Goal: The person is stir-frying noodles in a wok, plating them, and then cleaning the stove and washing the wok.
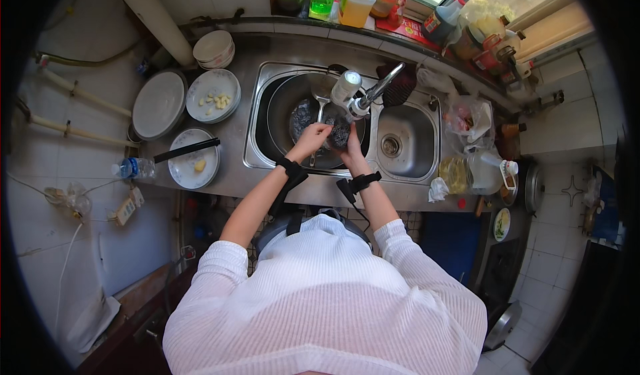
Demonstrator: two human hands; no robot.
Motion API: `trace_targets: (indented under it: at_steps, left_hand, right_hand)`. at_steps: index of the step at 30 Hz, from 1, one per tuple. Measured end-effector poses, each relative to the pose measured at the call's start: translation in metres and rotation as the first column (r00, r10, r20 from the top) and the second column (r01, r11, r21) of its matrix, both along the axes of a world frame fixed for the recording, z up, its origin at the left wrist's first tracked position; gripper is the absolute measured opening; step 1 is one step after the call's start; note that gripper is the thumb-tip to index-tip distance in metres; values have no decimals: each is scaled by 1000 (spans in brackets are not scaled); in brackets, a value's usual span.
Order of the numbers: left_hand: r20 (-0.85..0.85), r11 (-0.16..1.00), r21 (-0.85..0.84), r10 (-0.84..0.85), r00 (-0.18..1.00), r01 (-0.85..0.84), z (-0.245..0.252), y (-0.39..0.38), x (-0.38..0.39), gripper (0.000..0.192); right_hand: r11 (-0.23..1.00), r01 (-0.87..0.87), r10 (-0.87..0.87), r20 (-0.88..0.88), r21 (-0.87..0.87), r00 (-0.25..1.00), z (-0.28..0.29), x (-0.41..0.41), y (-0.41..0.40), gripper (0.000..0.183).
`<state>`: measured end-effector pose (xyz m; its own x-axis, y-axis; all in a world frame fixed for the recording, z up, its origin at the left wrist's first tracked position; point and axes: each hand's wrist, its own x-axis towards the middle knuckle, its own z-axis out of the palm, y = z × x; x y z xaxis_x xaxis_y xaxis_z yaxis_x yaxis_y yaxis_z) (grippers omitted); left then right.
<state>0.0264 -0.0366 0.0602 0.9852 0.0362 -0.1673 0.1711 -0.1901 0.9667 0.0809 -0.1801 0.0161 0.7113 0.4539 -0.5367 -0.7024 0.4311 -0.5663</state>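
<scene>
My right hand (353, 144) holds a dark, tangled scouring pad (340, 134), which looks like steel wool, beneath the faucet (370, 97). Beside it, the fingertips of my left hand (313, 139) are pinched together at the pad's left edge. Whether they grip the pad is too small to tell. A metal spatula (321, 102) leans in a large wok (276, 109) in the left sink basin, and its handle passes behind my left hand. Dark, shiny water or wet metal shows at the wok's bottom.
Left of the sink stand plates with garlic cloves (216, 100), a plate (182, 177) bearing black chopsticks (187, 150), and stacked bowls (212, 47). The right basin (412, 155) has a drain. Oil jugs (482, 172) stand at right; bottles (357, 0) line the sill.
</scene>
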Motion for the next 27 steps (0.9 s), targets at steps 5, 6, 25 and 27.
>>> trace_targets:
  at_steps: [5, 6, 25, 27]
  left_hand:
    - [207, 995, -65, 92, 974, -80, -42, -17, 16, 33]
    - [235, 996, -37, 92, 968, -86, -41, -21, 20, 33]
    - [-279, 566, 803, 83, 957, 185, -38, -13, -1, 35]
    - [-283, 593, 782, 63, 957, 192, -26, -13, -4, 36]
  right_hand:
    - [989, 91, -83, -73, 118, 994, -8, 19, 5, 36]
    - [995, 99, -99, -28, -8, 995, -12, 22, 2, 32]
    - [990, -22, 28, 42, -138, 999, 10, 26, -19, 37]
    - [982, -34, 42, 42, -184, 998, 11, 25, -29, 36]
